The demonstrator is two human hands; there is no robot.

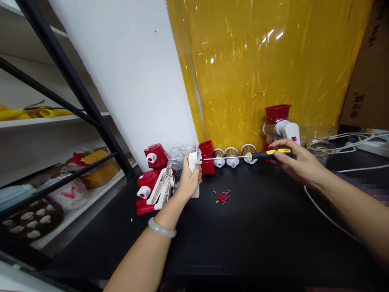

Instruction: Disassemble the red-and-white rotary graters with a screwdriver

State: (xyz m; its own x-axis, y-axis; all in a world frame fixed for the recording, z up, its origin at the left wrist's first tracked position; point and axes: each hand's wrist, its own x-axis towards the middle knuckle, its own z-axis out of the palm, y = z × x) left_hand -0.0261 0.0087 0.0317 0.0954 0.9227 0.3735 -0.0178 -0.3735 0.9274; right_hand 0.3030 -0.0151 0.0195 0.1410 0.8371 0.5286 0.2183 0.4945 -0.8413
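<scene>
My left hand (pixel 190 178) is closed around a white plastic part (pixel 194 160), holding it up above the black table. In my right hand (pixel 299 162) is a long screwdriver (pixel 264 154) with a black and yellow handle, gripped between thumb and fingers. Its thin shaft points left, and the tip meets the end of the white part; whether it sits inside a hole is too small to tell. Below, on the table, lies a small pile of red pieces (pixel 222 197) with several little metal screws around it.
White crank handles with red grips (pixel 161 190) and red housings (pixel 156 155) lie at left. Several metal drum graters (pixel 231 156) line the back beside red parts (pixel 206 156). An assembled red and white machine (pixel 277 114) stands back right, near white cables (pixel 352 142). A shelf rack (pixel 91 105) borders the left.
</scene>
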